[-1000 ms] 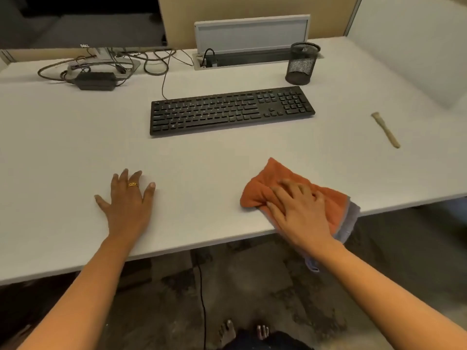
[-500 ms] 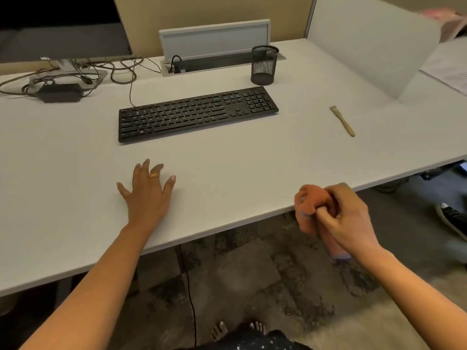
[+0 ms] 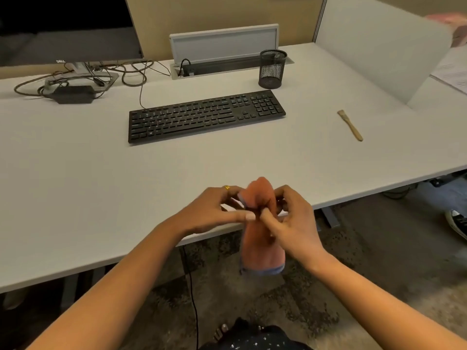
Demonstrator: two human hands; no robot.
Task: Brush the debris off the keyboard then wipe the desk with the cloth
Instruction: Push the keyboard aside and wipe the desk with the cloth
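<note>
Head view has the cloth (image 3: 261, 248) bunched up in mid-air right at the near edge of the bench (image 3: 75, 185), not touching the top. Its long axis runs up and down: the rounded fold points up, the bluish hem hangs toward the floor. Left hand (image 3: 214, 213) and right hand (image 3: 290, 223) both pinch its upper part, 1 from each side, fingers curled in.

Progress-wise, my guess is the brushing is over. The brush (image 3: 350, 125) lies alone on the bench, well right of the keyboard (image 3: 206, 116), bristles pointing away, handle toward the near edge. Can't make out any debris on the keys. Wiping looks paused or nearly finished, since the cloth is off the surface.
</note>
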